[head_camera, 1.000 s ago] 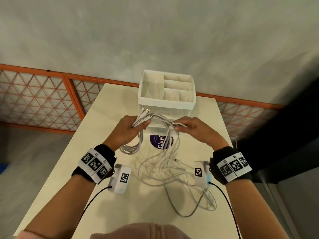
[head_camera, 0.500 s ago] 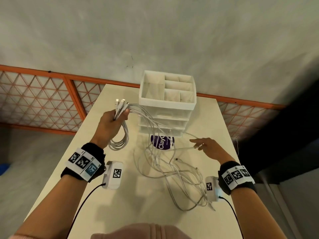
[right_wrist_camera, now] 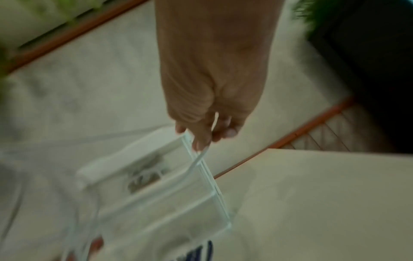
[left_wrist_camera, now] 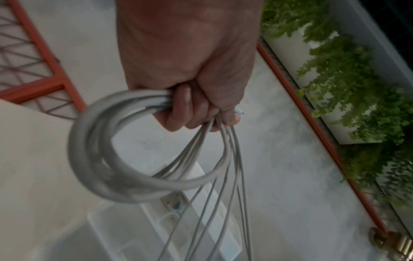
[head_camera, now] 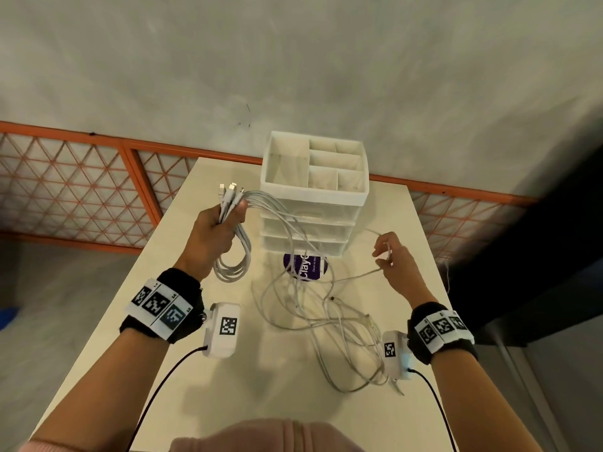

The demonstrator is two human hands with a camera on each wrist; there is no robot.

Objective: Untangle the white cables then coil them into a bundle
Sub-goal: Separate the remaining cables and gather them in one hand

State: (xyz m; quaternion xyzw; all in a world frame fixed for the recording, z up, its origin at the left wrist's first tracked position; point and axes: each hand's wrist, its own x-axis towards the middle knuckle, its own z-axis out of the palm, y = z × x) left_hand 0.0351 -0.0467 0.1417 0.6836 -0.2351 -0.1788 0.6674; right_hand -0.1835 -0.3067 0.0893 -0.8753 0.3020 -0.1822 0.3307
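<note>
My left hand (head_camera: 217,231) (left_wrist_camera: 196,106) grips a coiled part of the white cables (head_camera: 233,262) (left_wrist_camera: 107,159), raised over the table's left side, with the plug ends (head_camera: 230,190) sticking up past the thumb. Several strands run from this fist down to a loose tangle of white cables (head_camera: 329,318) lying on the table. My right hand (head_camera: 390,259) (right_wrist_camera: 205,130), to the right of the organizer, holds a single white strand (head_camera: 368,274) (right_wrist_camera: 198,157) with curled fingers. The right wrist view is blurred.
A white drawer organizer (head_camera: 315,190) with open top compartments stands at the table's far middle, a purple round label (head_camera: 305,267) lying in front of it. The cream table (head_camera: 163,321) has edges close on both sides. An orange lattice railing (head_camera: 81,190) runs behind.
The hands have drawn apart. My left hand has lifted the coil up and to the left, and my right hand has moved right along one strand, pulling the cables out from the tangle.
</note>
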